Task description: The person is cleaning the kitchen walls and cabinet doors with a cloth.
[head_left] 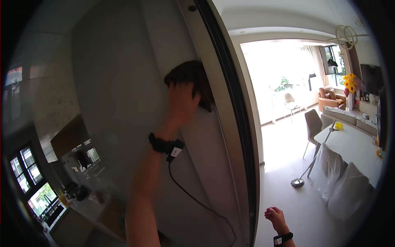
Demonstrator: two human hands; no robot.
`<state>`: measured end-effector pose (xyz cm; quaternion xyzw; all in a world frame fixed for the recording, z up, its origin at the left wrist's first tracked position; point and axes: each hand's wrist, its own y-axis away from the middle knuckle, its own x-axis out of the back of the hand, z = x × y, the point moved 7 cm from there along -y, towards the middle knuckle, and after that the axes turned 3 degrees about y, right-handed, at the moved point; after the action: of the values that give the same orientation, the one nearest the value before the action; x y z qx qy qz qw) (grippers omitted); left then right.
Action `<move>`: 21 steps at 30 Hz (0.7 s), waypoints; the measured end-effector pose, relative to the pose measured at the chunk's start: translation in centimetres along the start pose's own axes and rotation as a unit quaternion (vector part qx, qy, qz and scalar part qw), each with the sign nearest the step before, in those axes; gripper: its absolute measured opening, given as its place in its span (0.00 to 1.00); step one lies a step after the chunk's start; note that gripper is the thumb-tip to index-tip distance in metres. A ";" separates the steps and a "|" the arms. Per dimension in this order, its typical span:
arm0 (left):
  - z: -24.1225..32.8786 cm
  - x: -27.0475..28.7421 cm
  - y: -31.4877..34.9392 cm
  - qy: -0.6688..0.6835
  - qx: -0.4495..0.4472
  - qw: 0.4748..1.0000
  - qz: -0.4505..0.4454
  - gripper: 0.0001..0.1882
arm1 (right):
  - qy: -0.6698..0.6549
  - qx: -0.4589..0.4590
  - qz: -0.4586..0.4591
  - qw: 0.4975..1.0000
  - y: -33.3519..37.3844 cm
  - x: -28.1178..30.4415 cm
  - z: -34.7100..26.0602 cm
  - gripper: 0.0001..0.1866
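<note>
My left hand (181, 103) presses a dark brown cloth (190, 74) against a tall grey door panel (123, 82), close to its framed edge. The fingers are closed over the lower part of the cloth, and its right end hangs down by the frame. A black wrist strap with a small device and a cable is on my left wrist. Lower and to the right, beyond the dark door edge (236, 99), my right hand (276, 218) hovers over the floor with fingers loosely curled in. Nothing shows in it.
A mop (298, 182) leans on a white table (349, 144) with plastic-wrapped chairs (347, 193) beside it. A grey chair (313, 123) and an orange armchair (330, 99) stand farther back. At the left lie a kitchen counter (88, 210) and a window (29, 168).
</note>
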<state>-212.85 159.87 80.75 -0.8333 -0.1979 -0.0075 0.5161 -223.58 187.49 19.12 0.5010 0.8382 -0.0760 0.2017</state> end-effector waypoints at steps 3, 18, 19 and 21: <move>-5.0 0.8 -4.5 -0.033 -0.050 0.995 0.074 0.21 | -0.013 0.004 -0.018 1.000 -1.9 -0.7 -1.0 0.15; -20.0 4.0 -31.4 -0.060 -0.072 0.996 0.012 0.28 | 0.287 0.405 0.040 0.867 0.7 -13.8 -16.6 0.34; -20.7 4.6 -33.3 -0.069 -0.056 0.996 0.012 0.30 | 0.304 0.453 0.069 0.836 1.3 -15.0 -17.3 0.32; -21.7 4.8 -36.1 -0.124 -0.129 0.984 -0.022 0.30 | 0.322 0.496 0.110 0.799 1.8 -16.7 -17.5 0.30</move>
<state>-216.42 156.76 122.91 -0.8828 -0.2759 0.0595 0.3756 -219.61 180.65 42.10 0.6170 0.6416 -0.2933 -0.3486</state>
